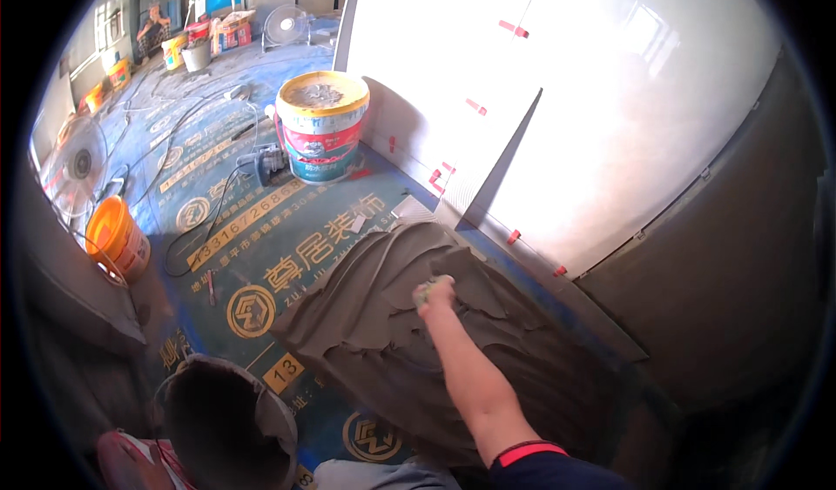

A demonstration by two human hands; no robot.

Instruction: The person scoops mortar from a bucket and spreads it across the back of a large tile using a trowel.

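My right hand (435,295) is closed in a fist over a broad layer of wet grey mortar (374,290). It grips what looks like a trowel; the blade can hardly be told from the mortar. Ridges and smears run through the layer, which covers a large flat slab on the floor, its pale ribbed corner (413,209) bare at the far end. My right forearm reaches in from the lower edge. My left hand does not show. A dark-mouthed bucket (280,429) stands near me at the lower left.
A large bucket with a yellow rim (324,81) stands beyond the mortar, a corded power tool (266,164) beside it. Large pale tiles (610,124) with red clips line the right wall. At left are an orange bucket (117,238) and a fan (80,164). A person (154,30) sits far back.
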